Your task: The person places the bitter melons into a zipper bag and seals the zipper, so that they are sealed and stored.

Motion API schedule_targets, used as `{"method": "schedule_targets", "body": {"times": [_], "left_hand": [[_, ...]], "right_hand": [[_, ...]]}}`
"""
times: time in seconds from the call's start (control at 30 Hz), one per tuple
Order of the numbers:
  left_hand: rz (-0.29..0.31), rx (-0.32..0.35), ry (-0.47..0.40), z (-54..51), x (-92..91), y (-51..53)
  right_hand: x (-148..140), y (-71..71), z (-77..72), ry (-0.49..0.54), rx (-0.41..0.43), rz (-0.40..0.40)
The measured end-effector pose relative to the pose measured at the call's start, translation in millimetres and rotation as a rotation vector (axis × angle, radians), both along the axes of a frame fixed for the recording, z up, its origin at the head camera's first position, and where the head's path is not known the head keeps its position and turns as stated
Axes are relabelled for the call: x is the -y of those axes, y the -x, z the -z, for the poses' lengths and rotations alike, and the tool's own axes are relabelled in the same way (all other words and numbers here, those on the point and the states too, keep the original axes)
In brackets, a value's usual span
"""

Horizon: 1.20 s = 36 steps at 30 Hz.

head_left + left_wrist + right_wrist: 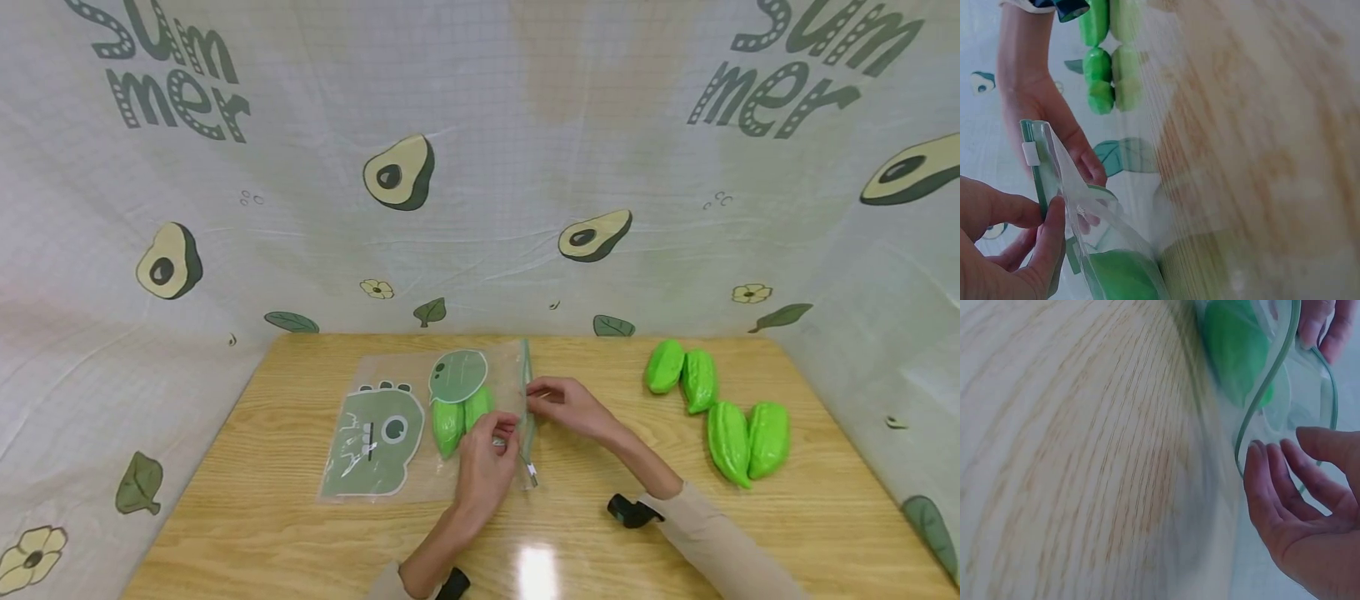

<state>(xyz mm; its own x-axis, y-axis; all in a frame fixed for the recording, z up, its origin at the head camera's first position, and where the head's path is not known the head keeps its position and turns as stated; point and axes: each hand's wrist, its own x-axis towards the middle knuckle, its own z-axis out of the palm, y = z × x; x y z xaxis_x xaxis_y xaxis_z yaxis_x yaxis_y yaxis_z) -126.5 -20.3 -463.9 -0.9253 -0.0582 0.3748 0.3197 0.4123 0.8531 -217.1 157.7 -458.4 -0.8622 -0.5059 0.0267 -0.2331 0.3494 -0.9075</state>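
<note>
A clear zip bag [382,367] with green cartoon prints lies on the table, two green vegetable-like pieces [448,427] inside it. The left hand [486,467] pinches the bag's zip edge between thumb and fingers; the left wrist view shows this pinch beside a white slider [1030,154]. At the bag's mouth, the right hand [573,407] has its fingertips at the green rim [1262,387], fingers loosely bent and thumb apart. The right wrist view shows the rim parted into a loop.
Several shiny green pieces [727,437] lie on the right part of the wooden table [247,467]. A white cloth [480,250] printed with avocados, leaves and words hangs behind and at the sides.
</note>
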Motion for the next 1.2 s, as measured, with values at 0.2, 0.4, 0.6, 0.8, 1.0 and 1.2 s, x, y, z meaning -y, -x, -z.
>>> {"method": "schedule_targets", "body": {"times": [0.2, 0.4, 0.6, 0.8, 1.0, 1.2], "left_hand": [[0.0, 0.006, 0.012, -0.8, 0.3, 0.1], [0.0, 0.011, 0.007, -1.5, 0.4, -0.6], [0.0, 0.023, -0.006, -2.4, 0.5, -0.2], [0.005, 0.031, -0.009, -2.3, 0.4, 0.3], [0.008, 0.026, -0.013, -1.3, 0.8, 0.4], [0.007, 0.008, -0.02, 0.3, 0.9, 0.7]], "right_hand": [[-9.0, -2.4, -3.5, -0.076, -0.064, 0.061], [-18.9, -5.5, -7.4, -0.1, -0.108, 0.101], [-29.4, -6.6, -9.7, -0.082, -0.144, 0.142], [-40.1, -6.8, -12.1, -0.09, -0.18, 0.209], [-51.6, -5.3, -14.6, -0.121, -0.24, 0.261], [-62.0, -5.5, -17.9, -0.121, -0.276, 0.29]]}}
